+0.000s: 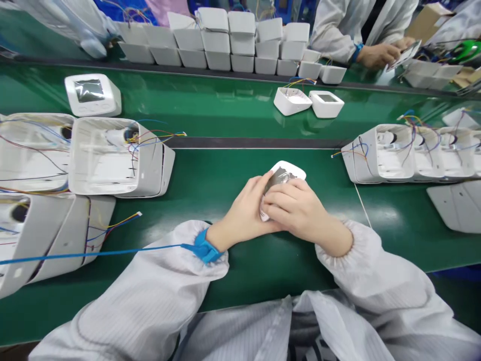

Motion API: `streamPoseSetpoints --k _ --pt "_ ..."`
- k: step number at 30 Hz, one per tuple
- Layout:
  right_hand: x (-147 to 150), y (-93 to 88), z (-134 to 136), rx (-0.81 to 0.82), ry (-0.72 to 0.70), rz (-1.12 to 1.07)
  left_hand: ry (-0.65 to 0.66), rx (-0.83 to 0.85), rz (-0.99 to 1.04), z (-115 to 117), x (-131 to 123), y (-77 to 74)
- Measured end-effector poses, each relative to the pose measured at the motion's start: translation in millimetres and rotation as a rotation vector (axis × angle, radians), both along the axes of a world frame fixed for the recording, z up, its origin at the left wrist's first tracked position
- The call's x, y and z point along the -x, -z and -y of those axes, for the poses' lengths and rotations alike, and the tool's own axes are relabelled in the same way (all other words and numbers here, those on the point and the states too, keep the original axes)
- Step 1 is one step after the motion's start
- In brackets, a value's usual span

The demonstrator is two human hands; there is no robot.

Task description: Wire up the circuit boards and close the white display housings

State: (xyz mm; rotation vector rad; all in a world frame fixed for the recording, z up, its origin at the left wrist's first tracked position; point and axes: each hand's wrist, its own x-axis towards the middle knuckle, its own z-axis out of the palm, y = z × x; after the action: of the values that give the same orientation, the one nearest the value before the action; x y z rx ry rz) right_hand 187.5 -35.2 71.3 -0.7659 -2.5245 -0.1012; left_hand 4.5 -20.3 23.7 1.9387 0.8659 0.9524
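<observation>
Between my two hands, above the green bench, is a white display cover (287, 169) with a shiny, silvery window. My left hand (244, 208) is closed around its left side, with the thumb along the edge. The fingers of my right hand (296, 208) are bent over the window and press on its face; they hide much of the cover. A blue wrist strap (205, 246) with a cord circles my left wrist.
On the left stand open white housings (105, 158) with motors and loose wires. More such housings (394, 153) line the right. Beyond are a white display unit (92, 95), two small white casings (326, 104), stacked white shells (214, 37) and a co-worker's hands (379, 55).
</observation>
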Motion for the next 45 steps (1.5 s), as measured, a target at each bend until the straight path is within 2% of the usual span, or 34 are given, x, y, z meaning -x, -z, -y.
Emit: streamPoseSetpoints --k 2,4,5,7,9,12,15,18,20,23,25,28,30,32,34,36,39,45 --pt "-3 -9.1 1 0.018 -0.047 -0.024 -0.034 -0.004 0.014 5 -4 0.6" --pt "-11 -18.8 -5 0.086 -0.079 -0.151 -0.034 -0.023 0.081 6 -6 0.7" --pt "-16 -21.9 -13 0.135 -0.069 -0.254 -0.015 -0.038 0.122 6 -6 1.0" --pt "-27 -21.4 -41 0.261 0.042 -0.492 0.025 -0.063 0.204 4 -5 2.6" --pt "-34 -10.4 -85 0.421 0.221 -0.648 0.053 -0.072 0.277 2 -5 5.4" --pt "-38 17.7 -168 0.645 0.440 -0.568 0.101 -0.072 0.348 0 -6 9.6" --pt "-38 43.7 -235 0.575 0.628 -0.522 0.135 -0.075 0.383 0 -7 11.8" --pt "-37 57.8 -263 0.513 0.782 -0.484 0.135 -0.071 0.407 0 -7 12.7" --pt "-36 60.5 -263 0.468 0.806 -0.506 0.125 -0.098 0.416 -1 -8 12.5" --pt "-32 59.6 -242 0.344 0.748 -0.613 0.106 -0.172 0.403 -2 -7 9.8" --pt "-24 59.0 -218 0.296 0.654 -0.667 0.101 -0.209 0.391 -3 -7 7.0" --pt "-2 59.6 -178 0.347 0.452 -0.685 0.101 -0.226 0.379 -3 -6 4.2" --pt "13 59.4 -157 0.479 0.292 -0.649 0.103 -0.214 0.366 -2 -5 3.8" --pt "24 57.5 -145 0.732 0.116 -0.595 0.109 -0.194 0.347 -2 -4 3.6" --pt "29 54.2 -143 0.947 0.010 -0.572 0.123 -0.176 0.324 -2 -4 2.9" --pt "29 49.9 -145 1.029 0.005 -0.579 0.146 -0.161 0.301 -2 -3 2.1" --pt "24 44.4 -145 1.040 0.044 -0.620 0.171 -0.139 0.308 -2 -3 3.3" --pt "2 46.9 -123 1.054 0.130 -0.845 0.190 -0.039 0.399 -3 -5 12.7"
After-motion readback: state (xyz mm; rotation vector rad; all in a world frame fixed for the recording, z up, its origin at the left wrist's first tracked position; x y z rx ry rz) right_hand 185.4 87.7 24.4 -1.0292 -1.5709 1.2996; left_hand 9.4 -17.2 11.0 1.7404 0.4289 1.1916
